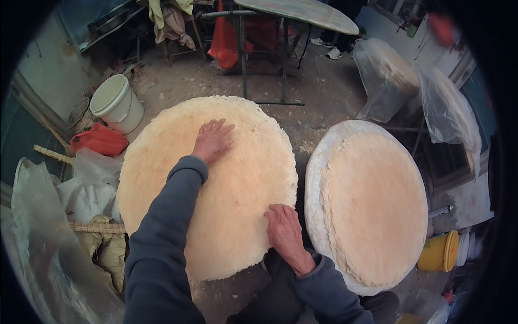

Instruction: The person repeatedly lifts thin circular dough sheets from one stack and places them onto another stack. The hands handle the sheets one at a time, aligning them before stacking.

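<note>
A large round of pale flatbread-like material point(238, 182) with a rough, crumbly rim lies flat in front of me. My left hand point(212, 140) rests palm down on its upper middle, fingers a little apart and holding nothing. At the right near rim is my right hand point(286, 231), its fingers bent over the edge of the round. Whether it pinches the rim is hidden. To the right, a thick stack of similar rounds point(376, 206) sits on a white-dusted round board point(315, 218).
A white bucket point(121, 109) and a red plastic bag point(99, 139) stand at left, above crumpled clear plastic sheeting point(52, 235). Beyond is a metal-framed stand with a round top point(303, 14). Plastic-covered rounds point(449, 105) and a yellow bucket point(437, 251) are at right. Another person's shoes point(334, 52) show behind.
</note>
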### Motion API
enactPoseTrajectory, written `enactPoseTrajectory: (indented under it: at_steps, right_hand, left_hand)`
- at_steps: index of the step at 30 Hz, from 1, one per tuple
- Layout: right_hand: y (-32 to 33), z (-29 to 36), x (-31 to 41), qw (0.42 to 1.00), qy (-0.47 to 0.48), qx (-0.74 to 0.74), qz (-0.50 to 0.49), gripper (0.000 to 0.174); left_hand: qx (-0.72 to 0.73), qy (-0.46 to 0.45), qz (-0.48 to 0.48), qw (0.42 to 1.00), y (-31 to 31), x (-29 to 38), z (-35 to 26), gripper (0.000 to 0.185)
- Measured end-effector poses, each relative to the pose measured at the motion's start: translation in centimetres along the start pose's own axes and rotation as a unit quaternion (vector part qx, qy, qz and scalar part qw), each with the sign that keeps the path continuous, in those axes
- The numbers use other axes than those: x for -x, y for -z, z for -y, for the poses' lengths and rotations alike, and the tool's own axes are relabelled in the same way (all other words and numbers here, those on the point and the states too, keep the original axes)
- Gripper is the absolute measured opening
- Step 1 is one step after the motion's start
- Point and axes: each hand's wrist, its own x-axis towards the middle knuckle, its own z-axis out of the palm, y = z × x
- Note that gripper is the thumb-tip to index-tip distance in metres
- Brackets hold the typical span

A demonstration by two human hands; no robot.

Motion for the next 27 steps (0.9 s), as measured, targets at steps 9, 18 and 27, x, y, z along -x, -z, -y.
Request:
enactPoseTrajectory:
  at_steps: [9, 18, 27]
  right_hand:
    - [0.9, -4.0, 2.3, 0.979, -0.133, -0.088, -0.124, 0.040]
    - [-2.9, -8.8, 4.2, 0.907, -0.183, -0.349, -0.149, 0.029]
    - [-2.0, -8.4, 3.1, 0.839, -0.293, -0.442, -0.117, 0.037]
  left_hand:
    - [0.136, 0.086, -0.145, 0.976, 10.6, 22.5, -7.0, 0.044]
    - [0.128, 0.313, -0.182, 0.923, 6.1, 41.8, -15.6, 0.051]
    - [0.008, 0.221, -0.141, 0.965, 4.6, 40.0, -17.5, 0.062]
